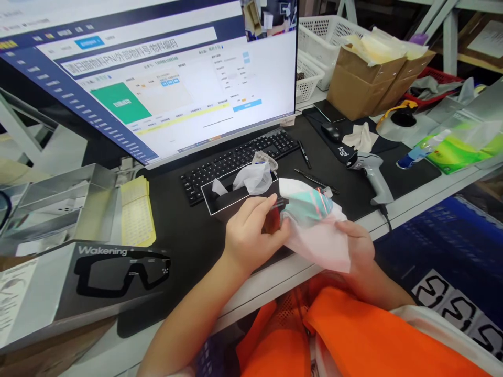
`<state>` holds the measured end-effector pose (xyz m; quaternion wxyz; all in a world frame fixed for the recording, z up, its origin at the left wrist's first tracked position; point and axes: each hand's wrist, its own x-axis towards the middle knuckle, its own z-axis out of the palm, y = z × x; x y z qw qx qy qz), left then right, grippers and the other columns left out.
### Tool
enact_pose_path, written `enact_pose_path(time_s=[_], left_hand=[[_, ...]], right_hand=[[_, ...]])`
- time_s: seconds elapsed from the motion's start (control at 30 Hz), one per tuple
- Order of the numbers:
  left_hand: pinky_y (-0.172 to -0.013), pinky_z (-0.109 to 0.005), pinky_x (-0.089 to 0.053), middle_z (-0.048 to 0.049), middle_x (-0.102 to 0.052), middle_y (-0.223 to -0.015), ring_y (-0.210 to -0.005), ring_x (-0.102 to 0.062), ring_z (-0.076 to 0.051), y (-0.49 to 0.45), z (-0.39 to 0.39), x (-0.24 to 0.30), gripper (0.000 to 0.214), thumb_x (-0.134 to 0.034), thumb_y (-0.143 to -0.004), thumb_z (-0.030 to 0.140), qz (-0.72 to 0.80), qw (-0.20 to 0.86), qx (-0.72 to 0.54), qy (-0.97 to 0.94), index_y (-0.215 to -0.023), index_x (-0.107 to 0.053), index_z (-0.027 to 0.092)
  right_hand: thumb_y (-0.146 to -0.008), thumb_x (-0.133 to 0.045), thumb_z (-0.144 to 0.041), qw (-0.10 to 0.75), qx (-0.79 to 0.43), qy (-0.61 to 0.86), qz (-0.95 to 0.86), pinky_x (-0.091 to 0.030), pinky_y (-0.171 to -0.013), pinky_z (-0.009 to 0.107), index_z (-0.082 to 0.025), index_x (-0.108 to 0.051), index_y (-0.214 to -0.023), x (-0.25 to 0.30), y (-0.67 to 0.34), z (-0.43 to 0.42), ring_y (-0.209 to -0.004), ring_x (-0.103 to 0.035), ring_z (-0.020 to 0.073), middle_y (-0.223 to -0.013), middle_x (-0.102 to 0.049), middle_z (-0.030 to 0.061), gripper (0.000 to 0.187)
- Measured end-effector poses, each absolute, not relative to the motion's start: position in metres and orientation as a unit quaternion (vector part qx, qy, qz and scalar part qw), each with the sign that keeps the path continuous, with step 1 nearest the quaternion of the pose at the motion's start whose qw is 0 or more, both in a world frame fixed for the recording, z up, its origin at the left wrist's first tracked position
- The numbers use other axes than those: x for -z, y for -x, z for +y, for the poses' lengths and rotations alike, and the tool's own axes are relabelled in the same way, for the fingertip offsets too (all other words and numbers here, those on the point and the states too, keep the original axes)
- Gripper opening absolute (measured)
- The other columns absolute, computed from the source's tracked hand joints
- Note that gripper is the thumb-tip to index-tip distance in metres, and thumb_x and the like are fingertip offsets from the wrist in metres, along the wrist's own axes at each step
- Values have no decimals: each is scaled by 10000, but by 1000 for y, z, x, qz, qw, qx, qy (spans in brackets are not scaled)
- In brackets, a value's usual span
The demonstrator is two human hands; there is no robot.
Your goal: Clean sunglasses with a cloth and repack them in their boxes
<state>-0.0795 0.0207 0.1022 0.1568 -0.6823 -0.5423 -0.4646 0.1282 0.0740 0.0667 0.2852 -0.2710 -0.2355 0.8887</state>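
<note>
Over the desk's front edge, my left hand pinches a pair of sunglasses by a dark frame part; a reddish lens shows under its fingers. A thin white wrapping sheet lies around the other side of the glasses, and a teal lens area shows above it. My right hand is closed on the right edge of this sheet; some of its fingers are hidden behind it. Just beyond my left hand, a dark box with white edges holds crumpled white tissue.
A grey box printed with dark glasses lies at left beside yellow label sheets. Behind are a keyboard and monitor. A barcode scanner, mouse, pens and cardboard boxes stand to the right.
</note>
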Motion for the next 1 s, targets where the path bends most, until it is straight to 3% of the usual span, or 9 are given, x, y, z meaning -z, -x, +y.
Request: enact_pose_path(time_s=[0.17, 0.63, 0.83, 1.0], left_hand=[[-752, -290, -616, -47, -724, -912, -829, -707, -167, 80, 18, -107, 365, -691, -791, 158, -531, 138, 477, 687, -1153, -642, 168], [-791, -277, -602, -81, -729, -1003, -874, -697, -165, 79, 15, -107, 382, -718, -794, 166, -537, 91, 464, 699, -1170, -658, 135], [-801, -261, -592, -80, -731, -987, -862, -691, -155, 79, 16, -109, 353, -716, -797, 160, -553, 90, 460, 689, -1144, -671, 113], [-760, -261, -588, -67, -720, -933, -804, -681, -145, 78, 18, -110, 326, -699, -810, 161, -568, 91, 453, 681, -1131, -664, 116]], right_hand=[[-769, -581, -339, 350, -856, 318, -209, -403, -1164, 554, -187, -727, -1061, -54, -132, 85, -1203, -662, 350, -1111, -777, 82, 359], [-735, -643, -334, 344, -845, 348, -215, -376, -1177, 545, -175, -751, -925, -31, -119, 82, -1165, -678, 363, -1012, -794, 91, 270], [-722, -636, -297, 351, -860, 306, -208, -376, -1187, 519, -189, -751, -1048, -36, -113, 80, -1288, -600, 350, -1186, -755, 70, 362], [-783, -666, -355, 342, -852, 301, -258, -337, -1216, 487, -169, -764, -1084, -44, -111, 65, -1296, -594, 337, -1145, -767, 78, 367]])
